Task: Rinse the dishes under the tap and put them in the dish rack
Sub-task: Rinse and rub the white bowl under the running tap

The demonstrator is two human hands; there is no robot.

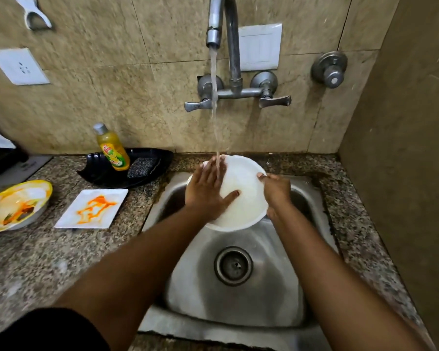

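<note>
A round white plate (246,196) is held tilted over the steel sink (238,295), under the running stream from the tap (214,34). My right hand (276,192) grips the plate's right rim. My left hand (208,190) lies flat on the plate's face with fingers spread, and the water falls onto its fingertips. On the counter at the left lie a square white plate (91,209) smeared with orange sauce and a round bowl (15,205) with yellow and orange residue.
A black tray (99,171) behind the square plate holds a yellow dish soap bottle (112,150) and a dark scrub pad (142,167). Two tap handles (274,101) stick out from the tiled wall. A brown side wall (403,173) borders the sink on the right.
</note>
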